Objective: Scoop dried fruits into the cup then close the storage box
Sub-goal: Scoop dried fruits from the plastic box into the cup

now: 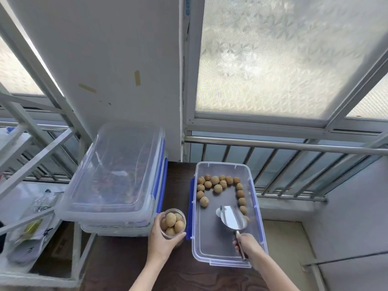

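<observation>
A clear storage box [222, 258] with blue side clips stands open on the dark table. Round brown dried fruits [218, 183] lie along its far end and right wall. My right hand [246, 246] grips the handle of a metal scoop [232, 218], whose empty bowl rests inside the box near the fruits. My left hand [161, 240] holds a small clear cup [172, 223] upright just left of the box; several fruits fill it near the rim. No lid sits on the open box.
Stacked clear boxes [113, 177] with blue clips, the top one lidded, stand left of the cup. A white metal shelf [31, 156] with bags is at far left. A railing [294, 148] and frosted window run behind the table.
</observation>
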